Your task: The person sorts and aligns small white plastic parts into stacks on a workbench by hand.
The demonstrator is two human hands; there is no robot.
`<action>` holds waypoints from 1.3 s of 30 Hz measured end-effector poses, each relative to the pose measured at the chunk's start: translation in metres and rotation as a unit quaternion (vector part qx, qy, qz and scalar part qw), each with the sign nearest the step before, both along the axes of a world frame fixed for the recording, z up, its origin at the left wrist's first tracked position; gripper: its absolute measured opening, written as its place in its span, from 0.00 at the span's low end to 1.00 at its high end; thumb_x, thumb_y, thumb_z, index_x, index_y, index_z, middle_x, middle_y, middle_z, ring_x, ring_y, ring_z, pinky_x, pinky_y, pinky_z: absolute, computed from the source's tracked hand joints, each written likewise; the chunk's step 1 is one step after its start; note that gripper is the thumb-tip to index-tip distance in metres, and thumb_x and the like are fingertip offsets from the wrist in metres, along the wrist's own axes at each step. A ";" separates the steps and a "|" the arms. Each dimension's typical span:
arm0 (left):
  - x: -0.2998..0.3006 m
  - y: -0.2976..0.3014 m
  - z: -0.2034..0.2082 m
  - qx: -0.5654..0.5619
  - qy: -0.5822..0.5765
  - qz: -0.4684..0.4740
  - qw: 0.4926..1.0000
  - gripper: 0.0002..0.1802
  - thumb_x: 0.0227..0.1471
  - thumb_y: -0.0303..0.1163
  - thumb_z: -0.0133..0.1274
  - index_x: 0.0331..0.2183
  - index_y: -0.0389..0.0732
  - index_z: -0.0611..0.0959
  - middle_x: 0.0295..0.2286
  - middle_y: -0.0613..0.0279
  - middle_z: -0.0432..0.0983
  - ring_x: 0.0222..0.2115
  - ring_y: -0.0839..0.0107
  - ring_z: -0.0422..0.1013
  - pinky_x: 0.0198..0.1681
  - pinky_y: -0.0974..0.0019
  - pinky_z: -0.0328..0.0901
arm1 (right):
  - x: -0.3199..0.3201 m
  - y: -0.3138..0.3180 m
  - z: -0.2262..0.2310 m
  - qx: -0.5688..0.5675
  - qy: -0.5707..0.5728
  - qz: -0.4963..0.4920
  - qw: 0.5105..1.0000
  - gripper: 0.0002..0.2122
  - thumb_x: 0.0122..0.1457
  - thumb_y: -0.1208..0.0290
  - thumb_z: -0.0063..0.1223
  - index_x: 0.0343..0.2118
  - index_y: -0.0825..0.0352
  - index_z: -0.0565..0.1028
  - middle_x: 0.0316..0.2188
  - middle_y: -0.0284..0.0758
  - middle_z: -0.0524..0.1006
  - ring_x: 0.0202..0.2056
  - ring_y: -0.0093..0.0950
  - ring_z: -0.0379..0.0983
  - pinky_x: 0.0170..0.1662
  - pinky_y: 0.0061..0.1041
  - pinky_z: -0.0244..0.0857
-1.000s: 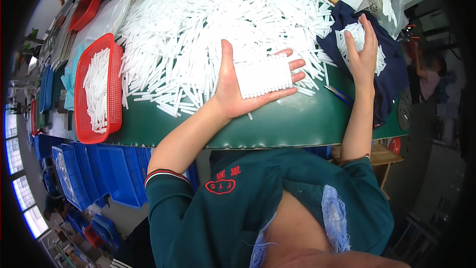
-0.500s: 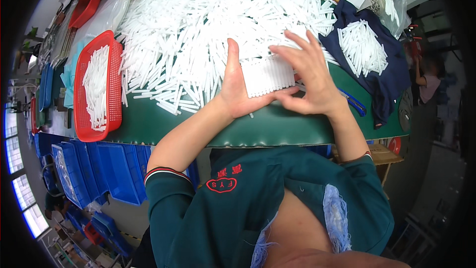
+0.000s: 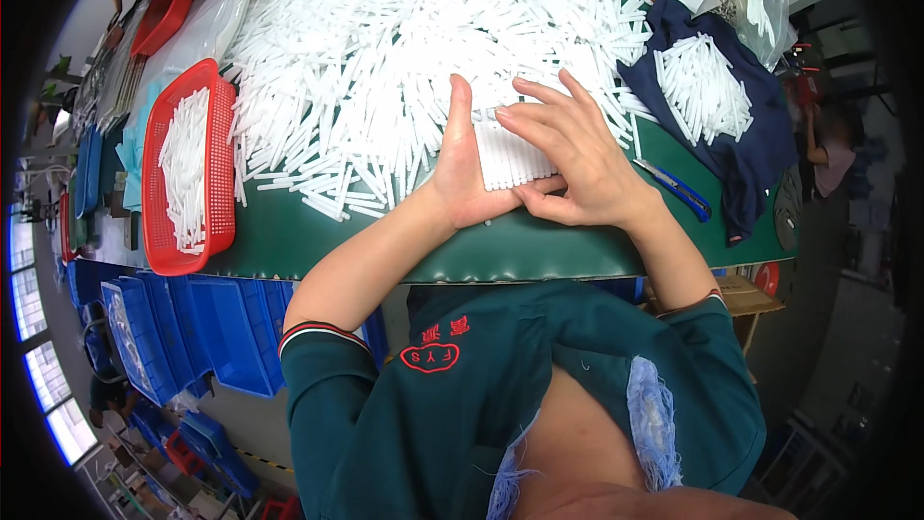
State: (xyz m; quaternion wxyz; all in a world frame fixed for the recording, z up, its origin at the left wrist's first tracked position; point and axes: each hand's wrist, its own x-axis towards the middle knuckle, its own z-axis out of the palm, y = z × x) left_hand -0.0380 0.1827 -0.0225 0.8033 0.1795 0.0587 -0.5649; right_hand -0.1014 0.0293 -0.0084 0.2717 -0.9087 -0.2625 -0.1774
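A neat row of short white plastic sticks [image 3: 508, 156] lies side by side in my left hand [image 3: 456, 181]. The thumb stands up along the row's left end, and the other fingers run beneath it, mostly hidden. Over the right part of the row curves my right hand [image 3: 595, 166]. Its thumb is at the sticks' near ends and its index finger at their far ends, with the remaining fingers spread above. Behind both hands spreads a large loose heap of the same white sticks [image 3: 385, 48] on the green table top [image 3: 462, 255].
To the left stands a red perforated basket [image 3: 223, 173] with white sticks in it. A blue utility knife [image 3: 681, 195] lies right of my right hand. Beyond it, a navy cloth [image 3: 760, 164] bears a smaller stick pile [image 3: 703, 91]. Blue crates [image 3: 231, 327] sit below the table's left edge.
My right hand has moved left and come down over the row, its fingers lowering to the sticks. My left hand has hardly moved.
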 end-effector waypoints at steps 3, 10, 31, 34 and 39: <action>0.001 0.001 -0.006 -0.014 0.010 -0.007 1.000 0.59 0.40 0.81 0.25 0.58 0.40 0.61 0.56 0.50 0.57 0.58 0.54 0.55 0.59 0.43 0.50 | -0.001 -0.001 0.000 0.002 0.003 0.001 1.000 0.32 0.41 0.67 0.59 0.54 0.62 0.67 0.49 0.36 0.71 0.58 0.39 0.61 0.62 0.51 0.43; 0.007 -0.001 -0.007 -0.089 0.054 -0.025 0.994 0.63 0.38 0.82 0.26 0.59 0.37 0.57 0.58 0.45 0.55 0.59 0.47 0.52 0.60 0.44 0.47 | 0.003 -0.046 0.009 0.023 -0.132 -0.118 0.984 0.32 0.43 0.69 0.61 0.54 0.64 0.65 0.50 0.37 0.71 0.57 0.39 0.61 0.62 0.48 0.43; 0.011 0.003 -0.001 -0.153 0.050 -0.033 0.986 0.67 0.37 0.83 0.25 0.61 0.33 0.47 0.61 0.39 0.41 0.61 0.45 0.45 0.63 0.50 0.44 | 0.000 -0.129 -0.010 0.020 -0.088 -0.406 0.909 0.23 0.57 0.66 0.52 0.56 0.65 0.65 0.55 0.42 0.66 0.59 0.41 0.56 0.60 0.36 0.49; 0.011 0.003 0.000 -0.151 0.042 -0.036 0.987 0.67 0.37 0.83 0.25 0.61 0.33 0.47 0.61 0.38 0.41 0.61 0.45 0.45 0.63 0.50 0.44 | 0.000 -0.127 -0.009 0.030 -0.087 -0.400 0.912 0.23 0.57 0.67 0.52 0.56 0.64 0.65 0.55 0.42 0.66 0.59 0.41 0.56 0.60 0.36 0.49; 0.011 0.002 0.000 -0.144 0.029 -0.034 0.989 0.67 0.38 0.83 0.24 0.61 0.33 0.48 0.61 0.38 0.42 0.61 0.45 0.45 0.62 0.51 0.44 | 0.000 -0.128 -0.012 0.033 -0.093 -0.390 0.916 0.22 0.57 0.67 0.52 0.55 0.64 0.66 0.54 0.44 0.66 0.59 0.42 0.56 0.60 0.35 0.49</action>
